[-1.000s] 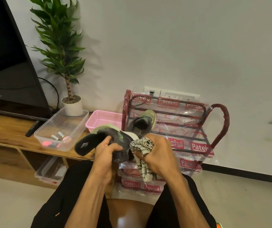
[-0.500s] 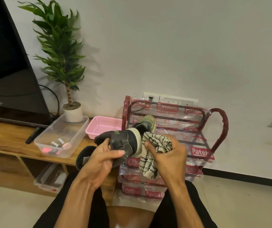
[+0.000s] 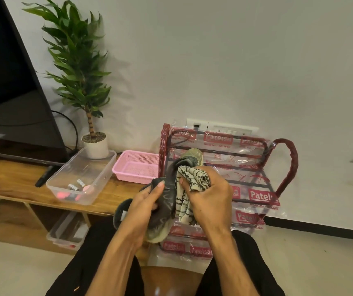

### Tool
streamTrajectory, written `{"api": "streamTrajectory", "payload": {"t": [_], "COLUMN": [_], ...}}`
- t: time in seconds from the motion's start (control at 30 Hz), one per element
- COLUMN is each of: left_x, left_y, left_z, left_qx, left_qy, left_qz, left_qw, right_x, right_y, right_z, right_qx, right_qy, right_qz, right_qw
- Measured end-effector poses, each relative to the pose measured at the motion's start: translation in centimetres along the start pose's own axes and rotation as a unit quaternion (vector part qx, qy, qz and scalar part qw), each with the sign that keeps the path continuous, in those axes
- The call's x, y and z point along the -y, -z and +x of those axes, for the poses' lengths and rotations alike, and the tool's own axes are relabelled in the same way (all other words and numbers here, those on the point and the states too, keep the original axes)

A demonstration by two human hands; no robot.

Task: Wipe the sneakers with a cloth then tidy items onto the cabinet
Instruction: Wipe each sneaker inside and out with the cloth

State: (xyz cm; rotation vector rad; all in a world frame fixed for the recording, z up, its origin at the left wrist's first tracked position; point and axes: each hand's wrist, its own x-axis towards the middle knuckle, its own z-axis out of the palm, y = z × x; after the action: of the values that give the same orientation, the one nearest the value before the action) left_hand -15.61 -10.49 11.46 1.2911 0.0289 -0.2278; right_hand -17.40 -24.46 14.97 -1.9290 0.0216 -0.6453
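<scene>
My left hand (image 3: 143, 208) grips a dark grey sneaker (image 3: 165, 199) in front of my lap, with its pale green sole edge facing down toward me. My right hand (image 3: 210, 199) holds a bunched cream cloth with black zigzag lines (image 3: 194, 181) and presses it against the sneaker's right side. A second grey sneaker with an olive sole (image 3: 192, 155) sits on the red shoe rack (image 3: 287, 167) just behind my hands. The wooden cabinet (image 3: 11, 182) runs along the left.
On the cabinet stand a clear plastic box (image 3: 98, 167) with batteries and small pink items, a pink basket (image 3: 137, 167), a potted plant (image 3: 95, 147), a TV (image 3: 11, 92) and a remote (image 3: 43, 178). Another clear box (image 3: 66, 231) sits underneath. The rack is wrapped in printed plastic.
My left hand has turned the sneaker so its sole edge now points down. The cloth in my right hand has moved up along the sneaker's side.
</scene>
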Motion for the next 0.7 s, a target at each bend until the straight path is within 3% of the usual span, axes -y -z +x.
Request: {"api": "streamTrajectory", "payload": {"t": [0.13, 0.3, 0.53, 0.7], "left_x": [0.5, 0.4, 1.2, 1.4], "left_y": [-0.4, -1.8, -2.8, -2.0], "left_z": [0.0, -0.3, -0.7, -0.5], "left_qx": [0.007, 0.021, 0.040, 0.038], "left_qy": [0.016, 0.022, 0.010, 0.019], "left_qz": [-0.023, -0.055, -0.086, -0.074], "left_qw": [1.000, 0.998, 0.995, 0.996], "right_x": [0.2, 1.1, 1.3, 1.8], "right_y": [0.3, -0.6, -1.6, -0.4], "right_z": [1.0, 1.3, 2.8, 2.3], "right_qx": [0.003, 0.102, 0.072, 0.172], "right_qy": [-0.011, -0.034, -0.033, -0.074], "right_qz": [-0.042, -0.132, -0.175, -0.187], "right_qw": [0.999, 0.985, 0.981, 0.964]}}
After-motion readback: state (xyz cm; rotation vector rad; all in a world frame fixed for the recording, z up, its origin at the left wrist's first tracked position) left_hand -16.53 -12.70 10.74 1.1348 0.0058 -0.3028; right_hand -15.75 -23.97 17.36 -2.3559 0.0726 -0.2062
